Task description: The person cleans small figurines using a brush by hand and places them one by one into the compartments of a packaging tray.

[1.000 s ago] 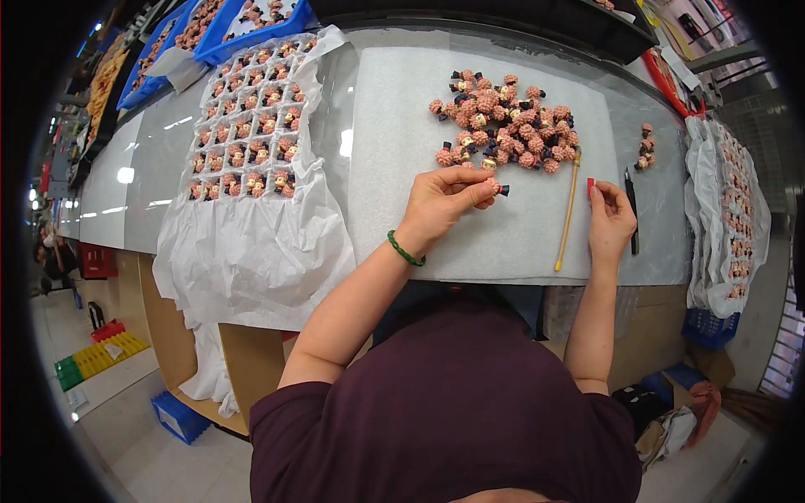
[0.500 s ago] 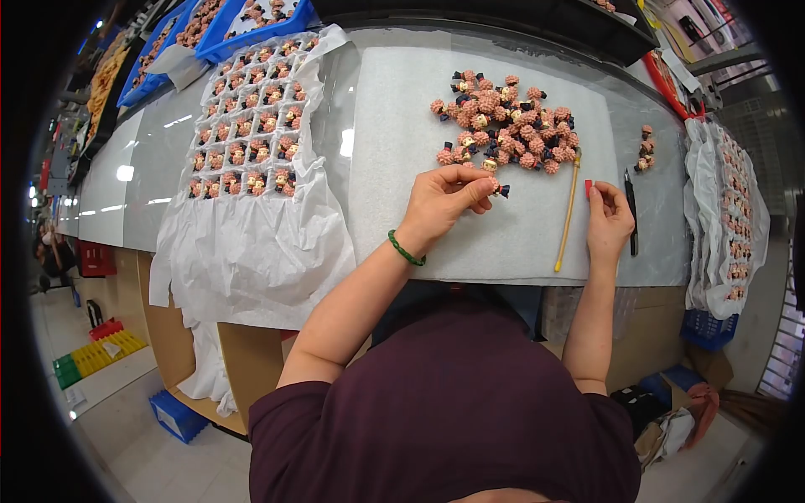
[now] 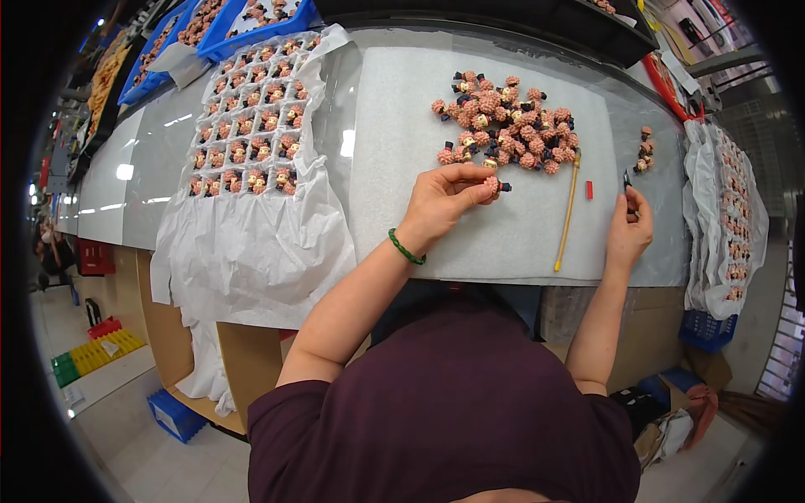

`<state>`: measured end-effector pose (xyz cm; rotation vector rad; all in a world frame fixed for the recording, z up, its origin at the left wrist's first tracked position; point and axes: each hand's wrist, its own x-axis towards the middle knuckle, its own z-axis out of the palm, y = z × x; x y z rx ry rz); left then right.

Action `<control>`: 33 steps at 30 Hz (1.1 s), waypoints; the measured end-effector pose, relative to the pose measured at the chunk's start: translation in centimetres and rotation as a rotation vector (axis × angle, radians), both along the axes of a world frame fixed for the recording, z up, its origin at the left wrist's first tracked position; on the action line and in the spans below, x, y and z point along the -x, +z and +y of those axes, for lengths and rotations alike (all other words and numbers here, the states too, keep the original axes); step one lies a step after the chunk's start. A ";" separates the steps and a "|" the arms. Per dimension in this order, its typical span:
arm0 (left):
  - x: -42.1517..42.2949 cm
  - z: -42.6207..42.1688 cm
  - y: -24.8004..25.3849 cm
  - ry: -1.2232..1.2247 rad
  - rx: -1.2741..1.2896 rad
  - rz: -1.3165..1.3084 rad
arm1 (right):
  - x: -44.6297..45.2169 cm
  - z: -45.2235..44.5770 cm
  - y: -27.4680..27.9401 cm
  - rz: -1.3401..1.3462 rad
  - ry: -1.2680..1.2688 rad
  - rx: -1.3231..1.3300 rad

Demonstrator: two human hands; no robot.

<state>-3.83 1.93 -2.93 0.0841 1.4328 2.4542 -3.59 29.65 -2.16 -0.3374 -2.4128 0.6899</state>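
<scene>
My left hand [image 3: 449,199], with a green braided bracelet on its wrist, pinches a small figurine [image 3: 491,184] with pink curly hair and a dark body. Just beyond it, a pile of similar figurines [image 3: 528,126] lies on a white foam sheet [image 3: 394,117]. At the sheet's right edge my right hand [image 3: 631,228] closes its fingers on a slim black tool [image 3: 626,179]; its tip sticks out and its exact kind is unclear. Left of that hand are a small red block [image 3: 589,190] and a thin yellow stick [image 3: 567,218].
On the left, figurines fill a white compartment tray [image 3: 250,126] over tissue paper [image 3: 251,251]. Blue bins [image 3: 256,38] stand behind it. A black tray [image 3: 537,25] borders the far edge. More figurines [image 3: 645,149] and stacked filled trays [image 3: 725,214] are at the right.
My right hand has let go of the red block, moved right and taken hold of the slim black tool. The figurine in my left hand has turned slightly.
</scene>
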 end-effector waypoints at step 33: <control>-0.1 0.1 -0.1 0.027 0.044 0.004 | -0.2 -9.6 6.2 -0.194 0.822 -0.324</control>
